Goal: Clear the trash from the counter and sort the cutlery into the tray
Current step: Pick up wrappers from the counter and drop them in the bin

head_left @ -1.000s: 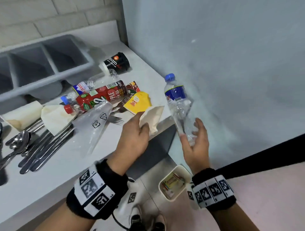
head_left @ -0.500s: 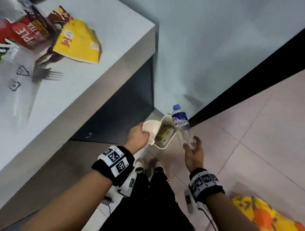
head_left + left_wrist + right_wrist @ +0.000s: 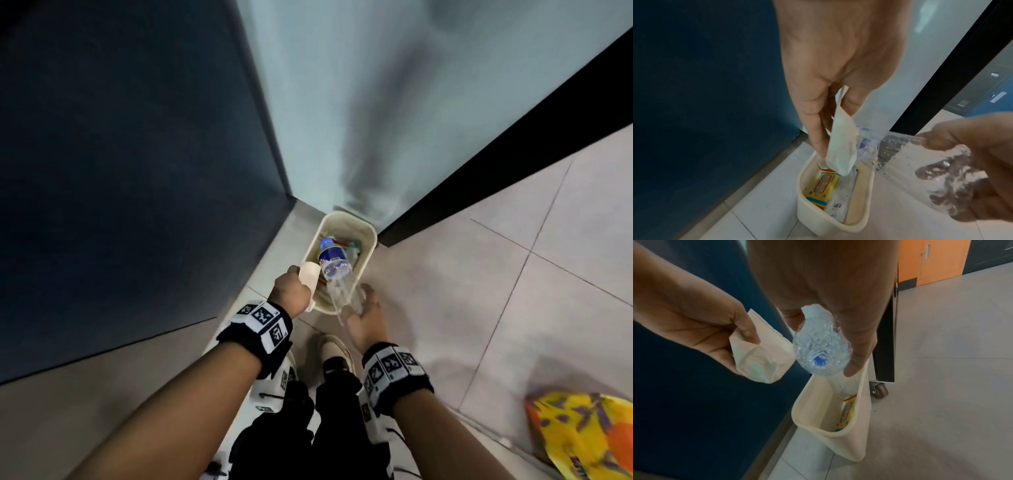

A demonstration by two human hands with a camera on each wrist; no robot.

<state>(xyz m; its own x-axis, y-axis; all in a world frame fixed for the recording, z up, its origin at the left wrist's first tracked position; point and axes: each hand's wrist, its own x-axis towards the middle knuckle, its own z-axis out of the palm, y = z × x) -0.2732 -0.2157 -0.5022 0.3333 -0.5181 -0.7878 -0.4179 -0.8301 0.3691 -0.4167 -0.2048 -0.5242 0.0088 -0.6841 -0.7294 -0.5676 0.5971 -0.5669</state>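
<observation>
Stood over the floor beside the dark blue cabinet side (image 3: 137,171), bench and cutlery tray out of sight, so no telling from here how much trash or cutlery was left up there. On the left, left hand (image 3: 291,291) closed in a pinching grip on a crumpled cream paper napkin (image 3: 840,146), held just above the near-left rim of the small cream plastic bin (image 3: 863,224) on the floor, not yet dropped. Inside the bin already, a yellow and red snack wrapper (image 3: 822,186) and some clear plastic, so part of the trash judged done. To the right, right hand (image 3: 363,318) gripping the base of a clear plastic water bottle with a blue cap (image 3: 334,263), cap end tilted down into the bin mouth, not released. Left to do, by judgement: letting both go, then back for the rest and the cutlery sorting.
</observation>
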